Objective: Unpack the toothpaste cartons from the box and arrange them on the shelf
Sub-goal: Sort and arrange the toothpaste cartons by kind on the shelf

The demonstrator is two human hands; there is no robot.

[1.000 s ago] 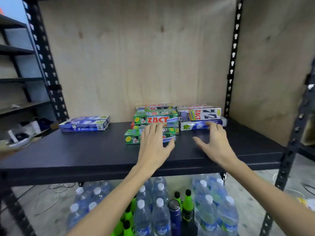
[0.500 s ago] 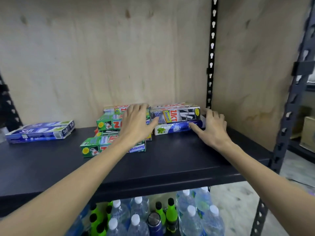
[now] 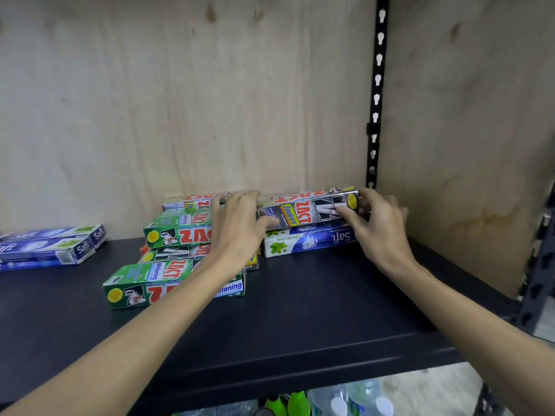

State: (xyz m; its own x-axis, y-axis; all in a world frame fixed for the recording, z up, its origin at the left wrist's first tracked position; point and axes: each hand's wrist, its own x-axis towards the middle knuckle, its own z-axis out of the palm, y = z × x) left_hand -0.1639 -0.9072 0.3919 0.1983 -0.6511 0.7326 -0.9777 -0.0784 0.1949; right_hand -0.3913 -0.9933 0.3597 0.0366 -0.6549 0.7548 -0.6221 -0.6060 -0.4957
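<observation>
1. A grey Zact Smokers carton lies on a blue Safi carton at the shelf's back right corner, long axis running left to right.
2. The left hand holds its left end, fingers curled over the top edge.
3. The right hand pinches its right end, equally close.
</observation>
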